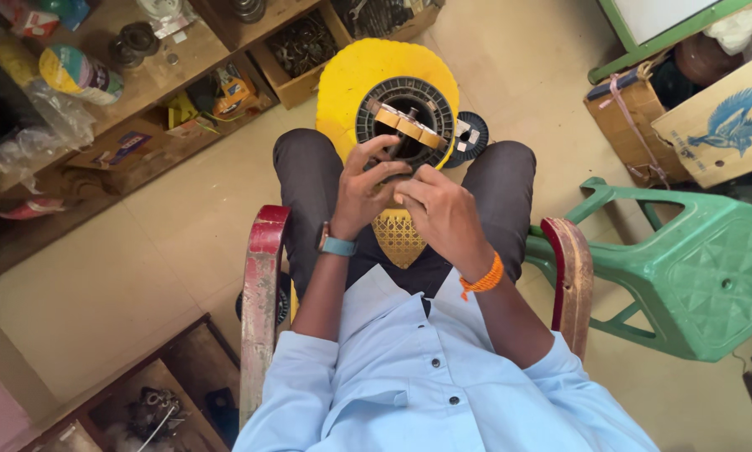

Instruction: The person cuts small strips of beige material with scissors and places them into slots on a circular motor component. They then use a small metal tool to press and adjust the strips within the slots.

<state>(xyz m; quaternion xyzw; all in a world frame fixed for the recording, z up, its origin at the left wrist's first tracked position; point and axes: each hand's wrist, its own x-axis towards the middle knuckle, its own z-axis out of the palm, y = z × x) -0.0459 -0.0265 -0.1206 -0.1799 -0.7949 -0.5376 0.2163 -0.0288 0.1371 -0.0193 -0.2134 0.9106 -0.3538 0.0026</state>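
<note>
Dark ring-shaped motor stator [407, 117] with tan winding strip, upright at near edge of yellow stool [342, 84], pinched by left hand [361, 191] fingers; right hand [441, 209] fingers curled against its lower rim.

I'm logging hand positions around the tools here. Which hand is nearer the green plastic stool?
Right. The right hand is on the lower edge of the round slotted core, on the side toward the green stool; the left hand grips the core farther away.
</note>
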